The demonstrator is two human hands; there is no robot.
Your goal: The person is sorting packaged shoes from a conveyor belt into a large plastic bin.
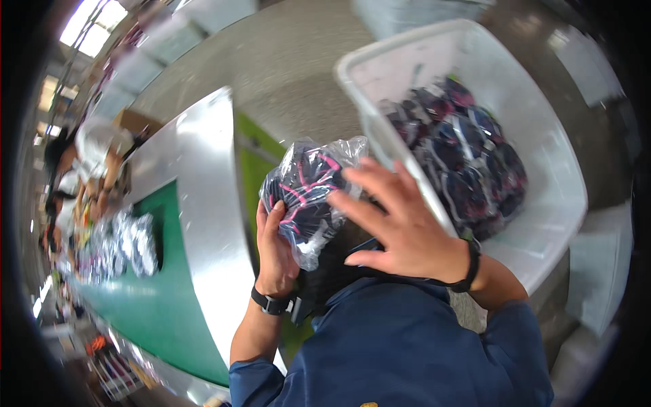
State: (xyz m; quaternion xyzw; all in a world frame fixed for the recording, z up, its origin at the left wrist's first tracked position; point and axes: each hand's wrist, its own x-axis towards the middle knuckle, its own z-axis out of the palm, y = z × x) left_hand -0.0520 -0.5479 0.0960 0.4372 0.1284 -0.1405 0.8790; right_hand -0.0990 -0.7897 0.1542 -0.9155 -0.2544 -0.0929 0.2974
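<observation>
The left hand (pixel 274 247) was cupped against the underside of a clear plastic packet of dark fabric with pink stripes (pixel 308 193), its fingers curled up the packet's side at about nine o'clock, and a black wristband sat just below the palm. The right hand (pixel 400 220) was spread wide, fingers splayed and pointing toward ten o'clock, with the fingertips pressed on the packet's right flank; it closed around nothing, only bearing flat against the wrap. A thin black band circled that wrist too. Between the two hands the packet was held near the middle of the view, above the person's blue sleeves.

At two o'clock from the packet stood a large white plastic tub (pixel 542 136) with a heap of similar dark wrapped packets (pixel 468 163) lying inside it; the tub's near rim ran just beside the right hand's knuckles. At eight o'clock stretched a green conveyor belt (pixel 146 305) bordered by a broad shiny metal side rail (pixel 210 203), whose edge lay near the left forearm. More wrapped bundles (pixel 122 247) rested on the belt, well apart from the hands. Bare grey floor showed at twelve o'clock, between rail and tub.
</observation>
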